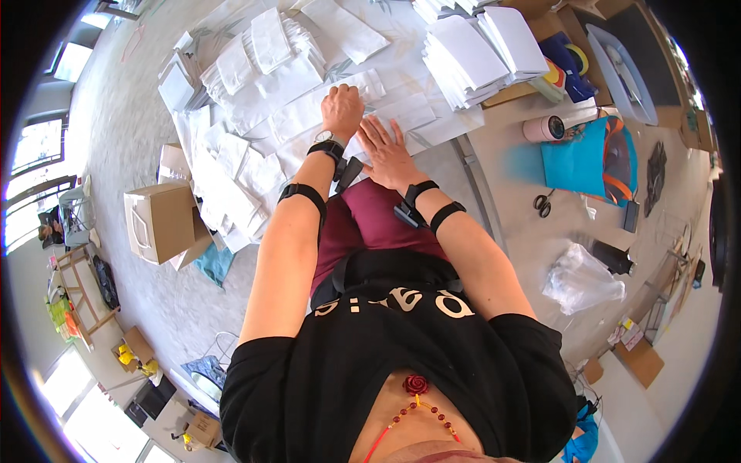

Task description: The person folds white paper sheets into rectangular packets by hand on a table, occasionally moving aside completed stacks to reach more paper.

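My left hand [342,112] is closed, knuckles up, over a flat white paper piece [297,119] on the table. Its fingertips are turned under, so whatever they grip is hidden. Close beside it, my right hand [384,150] lies flat with its fingers spread, its fingertips on another white paper piece [414,114] near the table's front edge. Folded white papers [266,58] lie in overlapping rows beyond my left hand. A loose heap of white papers [231,181] spreads to the left, and thick white paper stacks [459,65] stand at the far right.
An open cardboard box [158,224] stands left of the table. To the right are a pink cylinder [536,130], a turquoise bag [567,170], black-handled scissors [543,204] and a clear plastic bag [583,282]. A pale blue bin [621,73] stands far right.
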Motion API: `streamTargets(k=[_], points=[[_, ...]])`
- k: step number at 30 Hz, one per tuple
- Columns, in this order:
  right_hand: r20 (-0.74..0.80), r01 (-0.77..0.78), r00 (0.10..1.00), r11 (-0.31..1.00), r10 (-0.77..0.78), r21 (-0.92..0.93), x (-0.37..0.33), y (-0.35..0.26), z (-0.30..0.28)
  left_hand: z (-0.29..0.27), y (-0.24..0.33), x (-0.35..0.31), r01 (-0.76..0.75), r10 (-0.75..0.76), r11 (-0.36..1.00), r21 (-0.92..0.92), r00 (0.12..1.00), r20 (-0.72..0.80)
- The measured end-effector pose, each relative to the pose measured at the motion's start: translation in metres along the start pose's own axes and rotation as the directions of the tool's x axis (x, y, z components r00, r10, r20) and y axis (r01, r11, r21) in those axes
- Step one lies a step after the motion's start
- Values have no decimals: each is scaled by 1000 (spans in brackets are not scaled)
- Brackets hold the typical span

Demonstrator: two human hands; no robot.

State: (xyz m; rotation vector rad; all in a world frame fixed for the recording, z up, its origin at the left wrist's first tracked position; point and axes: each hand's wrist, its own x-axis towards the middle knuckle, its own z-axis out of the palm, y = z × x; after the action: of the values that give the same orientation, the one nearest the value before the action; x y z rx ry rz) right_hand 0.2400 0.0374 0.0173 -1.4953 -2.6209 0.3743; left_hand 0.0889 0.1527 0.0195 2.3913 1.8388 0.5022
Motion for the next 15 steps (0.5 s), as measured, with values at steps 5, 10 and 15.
streamTargets(k=[5, 10, 15], points=[[-33, -1, 999, 1000, 2, 18, 0, -1, -2, 0, 0, 4, 133, -138, 981, -141, 990, -32], [-89, 10, 996, 999, -6, 35, -1, 0, 0, 4, -15, 4, 208, -224, 920, -332, 974, -11], [-146, 22, 989, 999, -16, 40, 0, -2, 3, 6, -34, 3, 233, -280, 862, -450, 959, -39]])
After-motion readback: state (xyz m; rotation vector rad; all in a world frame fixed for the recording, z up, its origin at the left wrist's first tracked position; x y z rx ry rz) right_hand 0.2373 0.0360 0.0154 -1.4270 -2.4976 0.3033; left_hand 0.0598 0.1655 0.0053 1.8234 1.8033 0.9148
